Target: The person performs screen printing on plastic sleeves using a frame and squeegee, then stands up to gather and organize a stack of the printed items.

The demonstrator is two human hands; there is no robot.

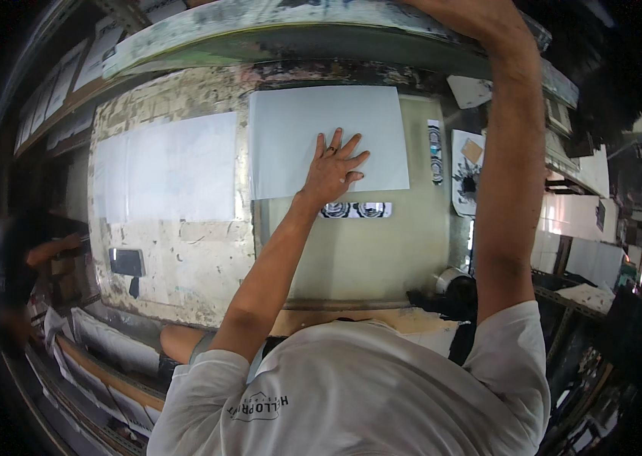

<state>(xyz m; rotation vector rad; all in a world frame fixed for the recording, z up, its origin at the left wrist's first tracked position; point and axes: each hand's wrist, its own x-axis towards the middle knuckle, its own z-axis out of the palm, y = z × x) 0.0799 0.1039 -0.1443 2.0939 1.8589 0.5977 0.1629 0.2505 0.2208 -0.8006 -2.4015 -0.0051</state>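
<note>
My left hand (334, 166) lies flat with spread fingers on a white rectangular sheet (279, 137); a ring shows on one finger. The sheet rests on a pale greenish board (351, 258). Just below the hand sits a short strip with black round patterns (356, 210), and a similar strip (434, 152) stands near the board's right side. My right arm reaches up to a raised, paint-stained frame (260, 34) across the far side. The right hand (473, 14) is at the frame's upper edge, its fingers cut off by the picture.
A stained board with a large pale sheet (169, 167) and a dark flat object (126, 262) adjoins on the left. At right are a white tray with black smears (464, 194) and a round container (454, 281). Another person's arm (53, 249) shows at far left.
</note>
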